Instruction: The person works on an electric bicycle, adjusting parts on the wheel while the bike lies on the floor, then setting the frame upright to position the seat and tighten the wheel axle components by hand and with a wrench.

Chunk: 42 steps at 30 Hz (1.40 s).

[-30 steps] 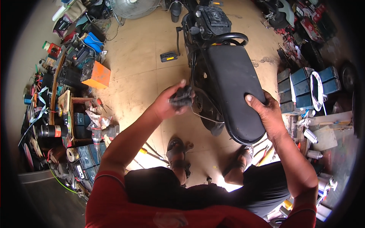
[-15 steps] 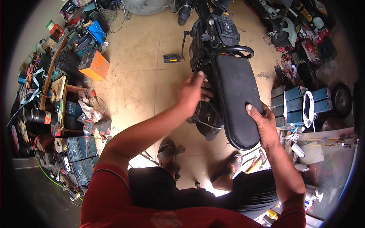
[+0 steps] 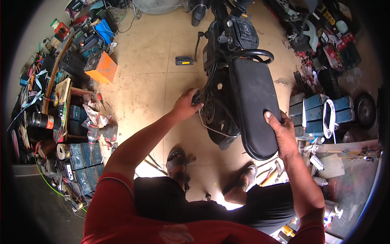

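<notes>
A long black padded seat [image 3: 256, 97] with rounded ends slants over the rear of a black two-wheeler [image 3: 209, 55]. My right hand [image 3: 281, 132] grips the seat's right edge near its close end, thumb on top and fingers underneath. At the left of the rear wheel [image 3: 221, 110], my left hand [image 3: 187, 105] is closed round a small dark part [image 3: 196, 97], mostly hidden by the fingers. Thin cables and a metal rod run beside the wheel. A curved black grab bar [image 3: 256, 54] crosses the seat's far end, and a black pedal [image 3: 184, 60] sticks out left.
Tools and batteries crowd the left, with an orange box [image 3: 101, 68] and a drill [image 3: 94, 136]. On the right stand strapped blue battery packs [image 3: 315, 114] and a small wheel [image 3: 365, 106]. A fan [image 3: 158, 5] stands at the back. Hand tools [image 3: 273, 173] lie near my right foot.
My left hand has moved left and down from beside the frame, to the small dark part by the rear wheel. My right hand keeps its hold on the seat.
</notes>
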Available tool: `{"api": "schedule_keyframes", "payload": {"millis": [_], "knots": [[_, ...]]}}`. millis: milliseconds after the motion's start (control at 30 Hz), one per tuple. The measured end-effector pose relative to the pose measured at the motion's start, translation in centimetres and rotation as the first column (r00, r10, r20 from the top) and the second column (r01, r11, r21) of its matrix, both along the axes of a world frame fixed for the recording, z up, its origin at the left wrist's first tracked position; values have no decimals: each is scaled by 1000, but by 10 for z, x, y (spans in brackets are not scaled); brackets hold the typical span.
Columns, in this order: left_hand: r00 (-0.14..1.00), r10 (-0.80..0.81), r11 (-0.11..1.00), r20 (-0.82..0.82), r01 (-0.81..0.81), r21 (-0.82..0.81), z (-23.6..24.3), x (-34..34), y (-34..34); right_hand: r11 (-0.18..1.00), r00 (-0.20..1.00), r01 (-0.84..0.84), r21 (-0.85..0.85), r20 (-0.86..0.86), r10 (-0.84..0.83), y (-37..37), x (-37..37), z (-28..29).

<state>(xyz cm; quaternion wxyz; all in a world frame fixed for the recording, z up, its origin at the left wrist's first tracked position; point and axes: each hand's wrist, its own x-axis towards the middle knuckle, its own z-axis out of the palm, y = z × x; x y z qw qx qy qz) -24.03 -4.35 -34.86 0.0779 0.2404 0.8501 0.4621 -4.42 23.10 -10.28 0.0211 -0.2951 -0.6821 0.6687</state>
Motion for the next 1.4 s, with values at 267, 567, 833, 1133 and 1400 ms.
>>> {"api": "schedule_keyframes", "payload": {"millis": [267,567,833,1133,1400], "knots": [[945,-295,905,-143,228,-360,22,-27,-4,1000,1000,22,18,4,-22,1,5,-1],[462,-460,861,758,26,507,97,5,-18,1000,1000,17,9,17,-17,2,0,1],[806,-63,696,588,-387,605,141,18,46,999,999,29,16,27,-29,6,2,-4],[848,510,782,-142,-389,487,105,34,86,1000,1000,20,8,7,-20,-8,0,0],[955,155,979,-252,-115,166,120,36,36,1000,1000,3,13,1,-3,-12,-5,2]]}}
